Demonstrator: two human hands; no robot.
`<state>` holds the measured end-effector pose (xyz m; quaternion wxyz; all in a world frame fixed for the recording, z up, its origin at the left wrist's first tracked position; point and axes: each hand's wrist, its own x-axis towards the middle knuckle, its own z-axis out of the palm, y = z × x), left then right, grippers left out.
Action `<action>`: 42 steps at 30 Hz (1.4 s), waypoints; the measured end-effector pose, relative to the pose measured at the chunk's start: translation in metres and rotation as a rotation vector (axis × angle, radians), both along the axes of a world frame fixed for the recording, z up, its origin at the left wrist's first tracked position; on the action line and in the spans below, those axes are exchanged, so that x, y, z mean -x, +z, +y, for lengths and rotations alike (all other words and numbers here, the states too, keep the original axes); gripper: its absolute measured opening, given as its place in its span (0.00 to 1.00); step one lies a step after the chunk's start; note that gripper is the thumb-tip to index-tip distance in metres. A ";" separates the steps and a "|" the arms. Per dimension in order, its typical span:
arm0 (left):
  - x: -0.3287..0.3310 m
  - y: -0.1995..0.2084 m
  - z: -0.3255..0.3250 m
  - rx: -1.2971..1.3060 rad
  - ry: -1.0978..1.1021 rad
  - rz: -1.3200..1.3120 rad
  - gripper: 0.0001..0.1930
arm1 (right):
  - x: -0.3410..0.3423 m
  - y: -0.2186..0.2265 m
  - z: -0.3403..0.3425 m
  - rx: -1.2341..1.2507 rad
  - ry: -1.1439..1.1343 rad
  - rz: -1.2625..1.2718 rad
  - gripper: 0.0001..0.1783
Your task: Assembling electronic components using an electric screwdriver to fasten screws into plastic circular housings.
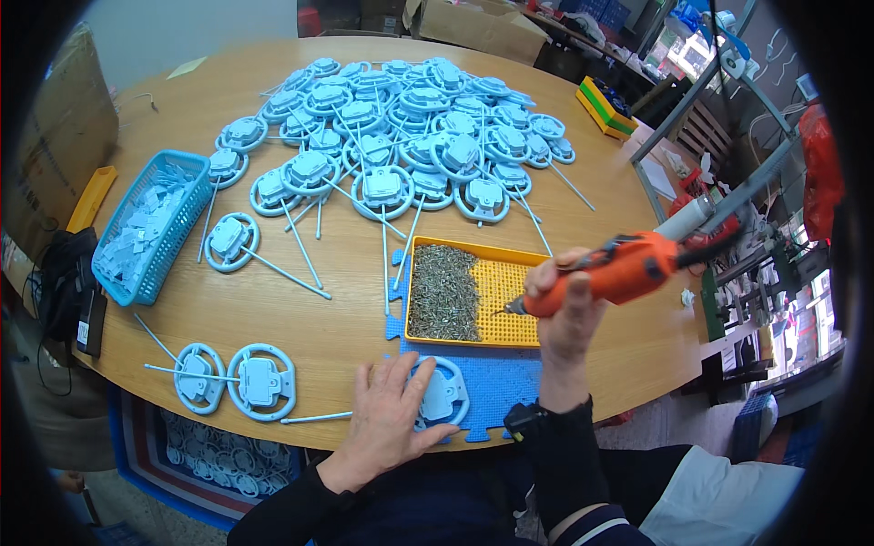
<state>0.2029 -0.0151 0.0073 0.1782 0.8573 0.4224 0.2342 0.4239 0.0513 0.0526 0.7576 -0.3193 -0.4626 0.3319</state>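
My right hand is wrapped around an orange electric screwdriver. Its bit points left, above the bare side of a yellow tray. Small metal screws are heaped in the tray's left half. At the table's front edge, my left hand spans a light-blue ring-shaped plastic part, fingers at its upper rim and thumb at its lower rim. That part lies on a blue foam mat, partly covered by the hand. A thin blue rod sticks out leftward from under the hand.
Two similar ring parts lie to the left. Many more form a big pile at the back, their rods pointing various ways. A blue basket of pale plastic pieces stands at the left edge. Below the table is a crate of parts.
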 end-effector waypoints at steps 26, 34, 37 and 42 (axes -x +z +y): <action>-0.010 -0.007 0.003 -0.005 -0.038 -0.123 0.30 | 0.043 0.012 -0.070 0.138 0.316 -0.088 0.32; -0.012 -0.011 0.004 0.048 -0.026 -0.121 0.34 | 0.040 0.003 -0.068 0.130 0.357 -0.150 0.33; -0.012 -0.012 0.003 0.048 -0.013 -0.140 0.33 | 0.041 0.003 -0.069 0.115 0.350 -0.129 0.33; -0.014 -0.011 0.001 0.106 -0.026 -0.223 0.30 | 0.042 0.003 -0.069 0.093 0.346 -0.125 0.33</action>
